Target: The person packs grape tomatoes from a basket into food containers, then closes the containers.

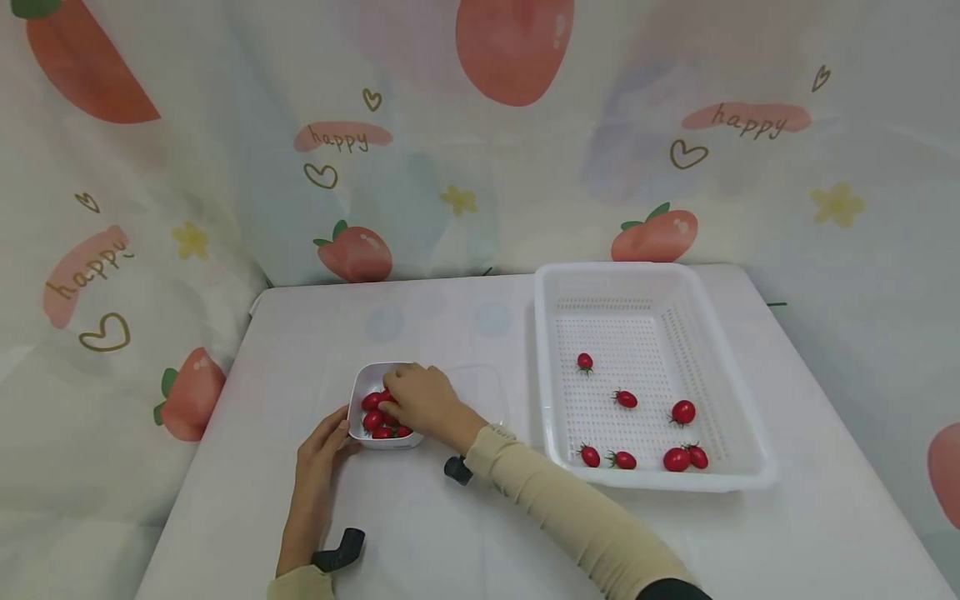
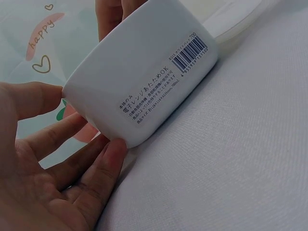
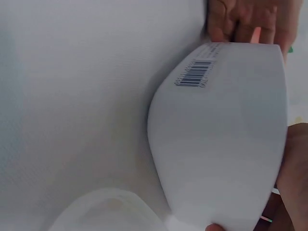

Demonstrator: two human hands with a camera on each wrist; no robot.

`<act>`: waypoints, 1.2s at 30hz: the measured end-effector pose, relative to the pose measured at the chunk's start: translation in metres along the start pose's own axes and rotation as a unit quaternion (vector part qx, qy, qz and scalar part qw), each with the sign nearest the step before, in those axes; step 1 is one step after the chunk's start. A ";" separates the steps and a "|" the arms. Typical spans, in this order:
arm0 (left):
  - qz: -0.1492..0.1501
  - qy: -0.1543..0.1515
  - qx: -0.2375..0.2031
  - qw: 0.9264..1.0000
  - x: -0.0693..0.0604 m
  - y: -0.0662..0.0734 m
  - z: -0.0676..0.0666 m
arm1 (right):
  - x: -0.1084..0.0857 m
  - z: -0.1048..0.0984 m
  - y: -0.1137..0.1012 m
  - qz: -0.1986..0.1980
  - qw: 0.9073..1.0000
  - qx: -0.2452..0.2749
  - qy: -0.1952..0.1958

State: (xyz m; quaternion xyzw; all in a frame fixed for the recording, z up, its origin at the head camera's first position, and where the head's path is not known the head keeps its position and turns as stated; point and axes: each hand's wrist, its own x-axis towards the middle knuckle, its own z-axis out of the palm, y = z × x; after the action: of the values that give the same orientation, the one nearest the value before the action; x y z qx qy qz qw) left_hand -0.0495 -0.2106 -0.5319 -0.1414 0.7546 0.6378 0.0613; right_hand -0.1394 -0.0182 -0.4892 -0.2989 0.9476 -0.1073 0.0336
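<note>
A small white plastic food container (image 1: 382, 443) stands on the table with several cherry tomatoes (image 1: 372, 419) inside. My left hand (image 1: 321, 454) rests against its left side, fingers extended and fingertips touching the wall and rim; the left wrist view shows the container's label and barcode (image 2: 190, 53). My right hand (image 1: 427, 400) reaches over the right rim, its fingers bent down among the tomatoes. Whether those fingers pinch a tomato is hidden. In the right wrist view the container wall (image 3: 221, 134) covers most of that hand.
To the right stands a large white perforated basket (image 1: 551, 367) with several cherry tomatoes (image 1: 683, 412) spread on its bottom. A translucent lid (image 1: 491, 392) lies flat between container and basket. A patterned cloth (image 1: 420, 183) hangs behind the white table (image 1: 420, 542).
</note>
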 end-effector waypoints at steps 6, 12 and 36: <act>0.001 0.006 -0.005 1.000 0.001 0.000 0.001 | 0.002 0.007 -0.004 0.011 1.000 -0.027 0.001; 0.003 0.007 -0.008 1.000 0.000 0.000 0.001 | 0.002 0.006 -0.006 0.016 0.999 -0.034 0.001; 0.000 0.004 -0.008 1.000 0.001 -0.001 0.000 | -0.005 0.000 -0.009 0.019 0.998 -0.049 0.031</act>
State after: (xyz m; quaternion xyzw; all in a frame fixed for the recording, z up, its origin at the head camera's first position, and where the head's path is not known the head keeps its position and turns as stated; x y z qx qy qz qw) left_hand -0.0498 -0.2104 -0.5334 -0.1446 0.7498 0.6431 0.0571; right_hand -0.1303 -0.0221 -0.4869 -0.2783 0.9579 -0.0693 -0.0084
